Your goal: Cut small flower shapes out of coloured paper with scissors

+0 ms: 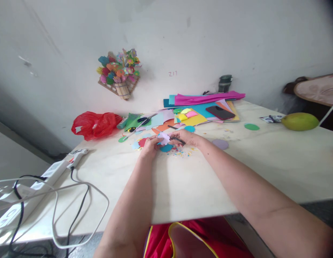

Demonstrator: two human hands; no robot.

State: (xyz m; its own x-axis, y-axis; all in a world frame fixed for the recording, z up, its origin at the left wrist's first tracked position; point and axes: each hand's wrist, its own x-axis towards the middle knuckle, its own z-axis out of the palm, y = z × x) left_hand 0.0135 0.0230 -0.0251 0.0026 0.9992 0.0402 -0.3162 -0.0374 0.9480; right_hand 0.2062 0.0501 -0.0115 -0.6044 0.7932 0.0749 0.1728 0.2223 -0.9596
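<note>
Over the table, my left hand [151,146] pinches a lilac paper flower with a scalloped edge [164,138]. My right hand [184,136] is closed around a slim black tool, which looks like small scissors [178,140]. Its tip meets the right edge of the lilac paper, and my fingers hide part of it. Below the hands lie a blue paper circle [165,148] and many tiny coloured scraps [181,152]. Beside my left hand is a red paper piece [142,142].
Behind the hands are coloured paper sheets [201,120], larger scissors [144,120] and a phone [220,112]. A red plastic bag [95,123] sits back left; a power strip [37,190] with loose cables lies left. A yellow-green fruit [300,121] is at right.
</note>
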